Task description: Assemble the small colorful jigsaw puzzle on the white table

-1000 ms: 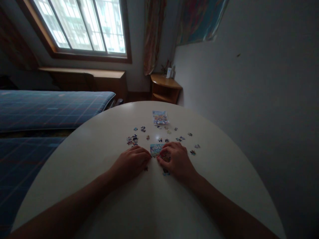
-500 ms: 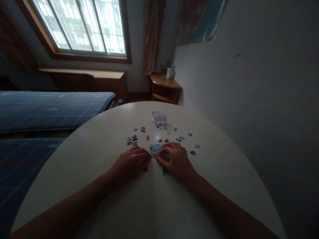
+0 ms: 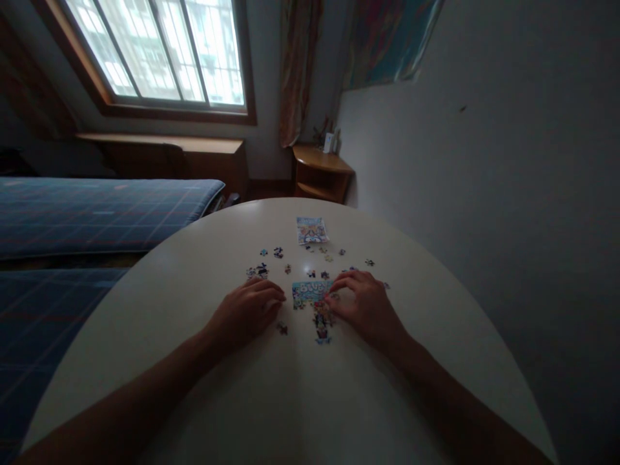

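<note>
A partly joined jigsaw (image 3: 312,297) lies on the round white table (image 3: 290,400), between my hands. My left hand (image 3: 247,310) rests on the table to its left, fingers curled and close together, fingertips near the jigsaw's left edge. My right hand (image 3: 365,303) sits at the jigsaw's right edge with fingers bent, the fingertips pinched at a small piece there. A single loose piece (image 3: 281,328) lies below my left hand's fingertips. Several loose pieces (image 3: 259,271) are scattered beyond the hands.
A small picture card (image 3: 310,230) lies at the far side of the table. A bed with a blue checked cover (image 3: 92,213) stands to the left. A wooden corner shelf (image 3: 320,171) and a grey wall (image 3: 484,161) are behind and to the right.
My hands have drawn apart: the right one shifted right and the left one slightly left, so more of the joined jigsaw shows between them.
</note>
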The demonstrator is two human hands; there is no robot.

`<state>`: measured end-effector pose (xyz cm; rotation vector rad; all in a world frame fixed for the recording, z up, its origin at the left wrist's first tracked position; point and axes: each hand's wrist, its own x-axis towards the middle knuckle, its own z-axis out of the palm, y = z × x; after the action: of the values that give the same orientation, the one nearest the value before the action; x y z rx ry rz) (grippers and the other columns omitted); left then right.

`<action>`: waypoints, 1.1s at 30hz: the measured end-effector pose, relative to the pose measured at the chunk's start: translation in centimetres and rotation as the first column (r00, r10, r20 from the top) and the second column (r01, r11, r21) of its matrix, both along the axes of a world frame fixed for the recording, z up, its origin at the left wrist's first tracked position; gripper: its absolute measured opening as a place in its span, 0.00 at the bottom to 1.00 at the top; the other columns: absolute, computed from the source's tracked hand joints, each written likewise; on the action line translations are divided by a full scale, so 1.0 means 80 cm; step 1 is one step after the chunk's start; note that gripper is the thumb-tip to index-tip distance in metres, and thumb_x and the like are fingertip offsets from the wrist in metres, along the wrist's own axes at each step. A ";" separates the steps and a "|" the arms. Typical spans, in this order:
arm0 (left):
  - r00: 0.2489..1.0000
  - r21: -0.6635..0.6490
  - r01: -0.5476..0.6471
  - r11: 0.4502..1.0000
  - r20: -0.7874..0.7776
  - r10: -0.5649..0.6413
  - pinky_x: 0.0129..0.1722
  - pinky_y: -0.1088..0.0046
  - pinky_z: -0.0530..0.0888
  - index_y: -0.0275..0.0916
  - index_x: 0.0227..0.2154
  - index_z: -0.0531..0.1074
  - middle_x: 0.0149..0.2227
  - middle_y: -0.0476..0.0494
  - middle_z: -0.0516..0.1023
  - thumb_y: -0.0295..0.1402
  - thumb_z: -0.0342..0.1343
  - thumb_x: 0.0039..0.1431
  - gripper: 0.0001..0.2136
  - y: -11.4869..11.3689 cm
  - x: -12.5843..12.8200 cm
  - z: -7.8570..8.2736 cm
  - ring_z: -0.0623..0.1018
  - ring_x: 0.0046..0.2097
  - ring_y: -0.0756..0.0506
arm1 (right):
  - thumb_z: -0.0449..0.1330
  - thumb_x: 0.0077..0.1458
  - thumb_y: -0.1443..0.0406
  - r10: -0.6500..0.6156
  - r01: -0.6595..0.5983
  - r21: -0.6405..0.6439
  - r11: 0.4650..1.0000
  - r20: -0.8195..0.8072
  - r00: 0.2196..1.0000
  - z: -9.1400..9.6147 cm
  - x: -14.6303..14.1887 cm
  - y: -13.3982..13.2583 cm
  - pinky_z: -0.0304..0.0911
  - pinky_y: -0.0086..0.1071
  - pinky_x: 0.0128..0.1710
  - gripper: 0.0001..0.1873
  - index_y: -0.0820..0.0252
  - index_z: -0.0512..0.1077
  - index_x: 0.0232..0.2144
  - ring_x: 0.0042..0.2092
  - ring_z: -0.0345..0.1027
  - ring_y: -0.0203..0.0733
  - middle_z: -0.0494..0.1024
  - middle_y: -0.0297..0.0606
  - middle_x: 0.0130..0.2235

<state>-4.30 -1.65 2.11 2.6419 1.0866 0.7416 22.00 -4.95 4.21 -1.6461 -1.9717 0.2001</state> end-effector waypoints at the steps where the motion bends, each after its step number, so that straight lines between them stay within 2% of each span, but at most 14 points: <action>1: 0.999 0.005 -0.041 0.999 -0.002 0.041 0.46 0.62 0.76 0.42 0.38 0.77 0.43 0.45 0.81 0.28 0.54 0.63 0.07 0.003 -0.003 -0.001 0.77 0.46 0.43 | 0.68 0.51 0.61 -0.011 0.011 -0.011 1.000 0.016 1.000 0.003 0.010 0.002 0.58 0.47 0.52 0.06 0.55 0.78 0.32 0.50 0.70 0.50 0.80 0.39 0.45; 5: 0.984 0.030 -0.174 0.984 -0.018 0.175 0.49 0.57 0.75 0.41 0.40 0.76 0.45 0.43 0.79 0.31 0.54 0.63 0.07 0.012 -0.013 -0.003 0.76 0.48 0.41 | 0.67 0.51 0.60 -0.056 0.069 -0.119 0.990 0.107 0.993 0.014 0.046 0.008 0.61 0.45 0.50 0.05 0.55 0.78 0.31 0.49 0.71 0.51 0.80 0.40 0.43; 9: 0.973 0.042 -0.225 0.974 -0.038 0.226 0.50 0.57 0.74 0.40 0.42 0.76 0.47 0.41 0.78 0.32 0.54 0.63 0.08 0.019 -0.016 -0.006 0.74 0.49 0.39 | 0.66 0.52 0.60 -0.020 0.065 -0.264 0.962 0.171 0.985 0.026 0.061 0.005 0.64 0.40 0.45 0.06 0.55 0.78 0.30 0.44 0.73 0.48 0.80 0.40 0.40; 17: 0.986 0.010 -0.162 0.987 -0.030 0.162 0.50 0.59 0.74 0.43 0.40 0.77 0.45 0.44 0.78 0.33 0.53 0.64 0.08 0.017 -0.012 -0.010 0.74 0.49 0.41 | 0.67 0.51 0.62 0.113 -0.023 -0.411 0.911 0.196 0.974 0.041 0.053 -0.013 0.63 0.35 0.42 0.03 0.54 0.80 0.29 0.40 0.73 0.43 0.79 0.38 0.40; 20: 0.988 0.016 -0.150 0.989 -0.021 0.151 0.51 0.59 0.74 0.43 0.40 0.77 0.45 0.44 0.78 0.33 0.53 0.64 0.08 0.017 -0.010 -0.011 0.73 0.49 0.41 | 0.67 0.51 0.61 0.096 -0.031 -0.378 0.925 0.156 0.983 0.039 0.054 -0.011 0.63 0.34 0.40 0.04 0.54 0.80 0.30 0.39 0.73 0.42 0.79 0.38 0.40; 24: 0.990 0.019 -0.141 0.990 -0.005 0.141 0.51 0.58 0.73 0.41 0.39 0.77 0.44 0.42 0.79 0.32 0.52 0.64 0.08 0.017 -0.010 -0.011 0.74 0.49 0.40 | 0.62 0.57 0.60 0.000 0.017 -0.207 0.978 0.084 0.996 0.024 0.052 0.010 0.63 0.33 0.37 0.08 0.56 0.80 0.32 0.35 0.71 0.40 0.79 0.39 0.37; 27: 0.993 0.017 -0.119 0.993 -0.005 0.119 0.50 0.57 0.74 0.41 0.39 0.76 0.44 0.43 0.79 0.31 0.52 0.64 0.08 0.017 -0.010 -0.011 0.74 0.49 0.40 | 0.63 0.55 0.64 -0.051 0.067 -0.178 0.982 0.093 0.994 0.014 0.041 0.040 0.64 0.33 0.37 0.06 0.57 0.80 0.34 0.36 0.73 0.41 0.80 0.39 0.36; 30: 0.994 0.028 -0.111 0.993 0.002 0.111 0.50 0.58 0.74 0.42 0.39 0.76 0.44 0.43 0.79 0.31 0.52 0.64 0.07 0.018 -0.010 -0.011 0.74 0.48 0.41 | 0.61 0.57 0.62 -0.114 0.131 -0.167 0.977 0.105 0.988 0.009 0.027 0.077 0.65 0.33 0.41 0.09 0.59 0.79 0.38 0.39 0.74 0.42 0.81 0.41 0.41; 33: 0.994 0.033 -0.110 0.993 0.018 0.110 0.50 0.59 0.74 0.42 0.39 0.76 0.43 0.43 0.79 0.30 0.53 0.64 0.07 0.018 -0.010 -0.010 0.74 0.48 0.41 | 0.64 0.54 0.59 -0.169 0.190 -0.174 0.966 0.127 0.977 0.006 0.019 0.107 0.65 0.36 0.43 0.14 0.60 0.79 0.40 0.44 0.74 0.47 0.80 0.46 0.45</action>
<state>-5.11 -0.24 1.30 2.6161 1.2346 0.8079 23.49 3.62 4.67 -1.9844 -1.9176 0.2333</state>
